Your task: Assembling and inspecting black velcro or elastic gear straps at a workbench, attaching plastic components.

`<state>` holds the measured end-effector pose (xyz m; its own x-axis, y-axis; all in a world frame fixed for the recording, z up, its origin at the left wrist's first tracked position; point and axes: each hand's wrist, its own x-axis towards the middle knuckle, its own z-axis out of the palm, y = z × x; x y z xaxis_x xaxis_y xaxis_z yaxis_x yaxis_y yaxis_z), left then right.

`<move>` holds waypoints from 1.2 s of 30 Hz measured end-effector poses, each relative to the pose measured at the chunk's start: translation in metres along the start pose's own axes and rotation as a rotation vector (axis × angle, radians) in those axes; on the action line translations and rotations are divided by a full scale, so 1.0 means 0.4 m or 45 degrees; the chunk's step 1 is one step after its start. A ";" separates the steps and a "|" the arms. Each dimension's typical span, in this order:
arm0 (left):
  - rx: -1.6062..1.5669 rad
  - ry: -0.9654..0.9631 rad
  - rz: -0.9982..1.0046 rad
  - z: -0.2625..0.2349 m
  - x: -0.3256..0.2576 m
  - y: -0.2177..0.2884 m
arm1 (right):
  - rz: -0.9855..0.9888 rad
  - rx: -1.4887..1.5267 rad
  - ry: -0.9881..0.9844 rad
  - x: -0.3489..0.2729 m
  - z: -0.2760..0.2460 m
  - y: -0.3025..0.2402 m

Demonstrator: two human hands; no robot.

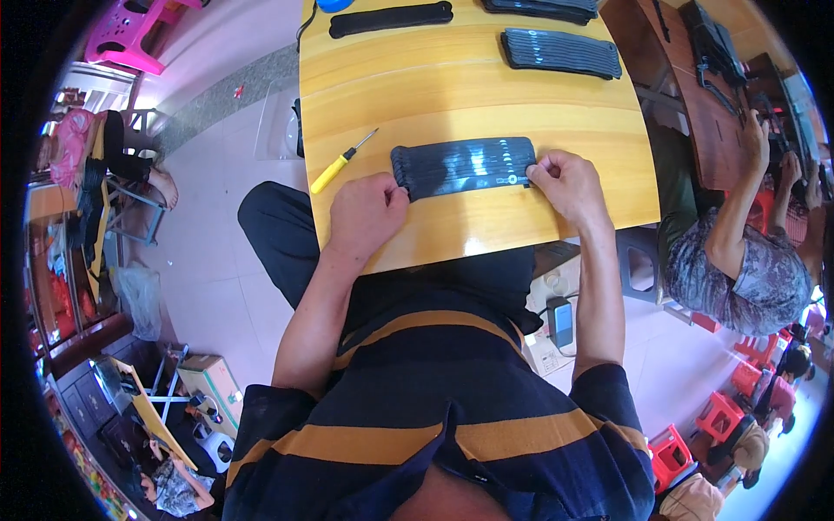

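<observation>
A stack of dark flat strips [463,166] lies across the yellow wooden table [486,104], near its front edge. My left hand [367,211] rests closed against the stack's left end. At the stack's right end, the fingers of my right hand [566,181] pinch it. Left of the stack lies a screwdriver with a yellow handle [340,162], apart from both hands.
Another dark stack [562,52] lies further back on the table, a long black strip [391,18] at the far left and one more stack [543,7] at the far edge. A person in a patterned shirt [738,269] sits at the right. Red stools [695,425] stand on the floor.
</observation>
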<state>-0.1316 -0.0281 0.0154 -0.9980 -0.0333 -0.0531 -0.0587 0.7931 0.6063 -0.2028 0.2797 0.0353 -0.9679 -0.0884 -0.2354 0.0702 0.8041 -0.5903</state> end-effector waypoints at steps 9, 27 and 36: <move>0.120 -0.182 0.028 -0.030 0.030 -0.013 | 0.092 -0.422 -0.009 0.003 -0.038 -0.019; 0.030 0.463 0.499 0.147 0.154 0.072 | -0.780 -0.204 0.607 0.112 0.266 -0.139; 0.171 0.379 0.514 0.136 0.149 0.076 | -0.557 -0.357 0.716 0.135 0.134 0.030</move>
<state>-0.1919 0.0272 -0.0125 -0.9049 0.1352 0.4035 0.3157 0.8491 0.4236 -0.2412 0.2529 -0.0258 -0.8758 -0.1807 0.4476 -0.3389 0.8905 -0.3036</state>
